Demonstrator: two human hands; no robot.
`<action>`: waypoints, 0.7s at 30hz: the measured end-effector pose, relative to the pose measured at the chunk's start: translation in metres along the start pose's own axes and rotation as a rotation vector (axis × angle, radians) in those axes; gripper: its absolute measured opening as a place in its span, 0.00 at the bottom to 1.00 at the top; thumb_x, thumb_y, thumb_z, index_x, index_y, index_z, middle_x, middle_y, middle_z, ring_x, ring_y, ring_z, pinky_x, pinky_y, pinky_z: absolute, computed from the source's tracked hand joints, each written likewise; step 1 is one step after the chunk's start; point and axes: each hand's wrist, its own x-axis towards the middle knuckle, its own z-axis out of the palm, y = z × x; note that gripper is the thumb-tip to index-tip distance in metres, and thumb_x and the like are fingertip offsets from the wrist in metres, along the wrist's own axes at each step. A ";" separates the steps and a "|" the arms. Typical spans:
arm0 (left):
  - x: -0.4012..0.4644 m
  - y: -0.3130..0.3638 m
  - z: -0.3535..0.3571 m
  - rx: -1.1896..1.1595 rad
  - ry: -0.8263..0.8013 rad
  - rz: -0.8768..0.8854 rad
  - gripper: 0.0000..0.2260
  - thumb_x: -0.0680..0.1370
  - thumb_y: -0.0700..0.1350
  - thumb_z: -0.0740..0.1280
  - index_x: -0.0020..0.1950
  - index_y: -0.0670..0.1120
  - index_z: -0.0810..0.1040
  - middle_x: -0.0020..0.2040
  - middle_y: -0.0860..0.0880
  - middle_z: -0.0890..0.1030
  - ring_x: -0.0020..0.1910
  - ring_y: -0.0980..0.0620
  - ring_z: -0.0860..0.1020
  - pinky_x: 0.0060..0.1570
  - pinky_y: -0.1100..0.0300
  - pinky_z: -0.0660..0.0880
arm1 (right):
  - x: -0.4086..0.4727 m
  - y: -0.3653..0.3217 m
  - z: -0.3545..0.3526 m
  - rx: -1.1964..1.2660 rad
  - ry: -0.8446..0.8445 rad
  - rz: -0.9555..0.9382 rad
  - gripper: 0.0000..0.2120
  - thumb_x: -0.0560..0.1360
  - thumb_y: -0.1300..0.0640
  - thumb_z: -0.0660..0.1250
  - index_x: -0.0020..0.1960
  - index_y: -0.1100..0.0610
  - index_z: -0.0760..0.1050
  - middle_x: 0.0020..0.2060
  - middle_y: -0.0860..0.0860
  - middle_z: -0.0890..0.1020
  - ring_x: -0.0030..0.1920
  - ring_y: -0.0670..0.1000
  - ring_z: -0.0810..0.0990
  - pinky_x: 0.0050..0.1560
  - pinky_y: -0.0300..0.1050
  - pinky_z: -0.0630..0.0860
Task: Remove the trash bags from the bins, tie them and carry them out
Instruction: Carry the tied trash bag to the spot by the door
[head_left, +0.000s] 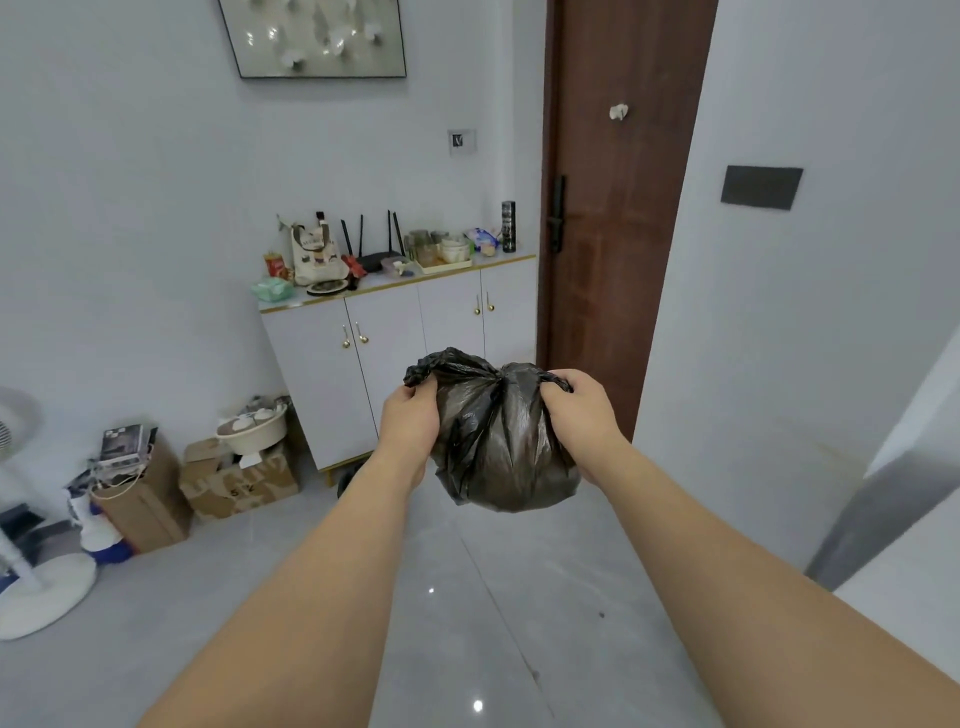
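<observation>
Hallway: trash bag (501, 441) between both grips.

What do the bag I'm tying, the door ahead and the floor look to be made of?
Trash bag: thin black plastic film, glossy, judging by its fine crinkles and sheen. Door: reddish-brown wood or wood-look laminate with panel relief; the picture cannot settle which. Floor: polished grey tile, likely ceramic or stone-look, with mirror-like light spots.
</observation>
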 end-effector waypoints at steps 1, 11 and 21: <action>0.019 0.000 0.001 0.007 -0.001 -0.009 0.10 0.80 0.54 0.61 0.44 0.52 0.77 0.48 0.49 0.82 0.50 0.46 0.81 0.54 0.49 0.78 | 0.017 0.003 0.010 0.000 0.005 0.008 0.09 0.75 0.56 0.61 0.50 0.53 0.80 0.44 0.49 0.83 0.48 0.51 0.81 0.55 0.53 0.78; 0.214 0.015 0.009 0.031 0.038 0.039 0.11 0.81 0.54 0.60 0.44 0.51 0.78 0.46 0.52 0.82 0.46 0.52 0.80 0.40 0.58 0.75 | 0.199 -0.002 0.104 -0.009 -0.037 -0.026 0.08 0.76 0.59 0.60 0.45 0.58 0.78 0.39 0.51 0.80 0.41 0.51 0.76 0.42 0.45 0.71; 0.398 0.031 0.063 0.030 -0.185 -0.018 0.09 0.78 0.54 0.63 0.46 0.50 0.78 0.48 0.50 0.83 0.47 0.50 0.81 0.39 0.57 0.75 | 0.346 0.015 0.140 -0.021 0.183 0.033 0.11 0.73 0.55 0.61 0.52 0.50 0.80 0.46 0.46 0.83 0.49 0.49 0.81 0.52 0.48 0.78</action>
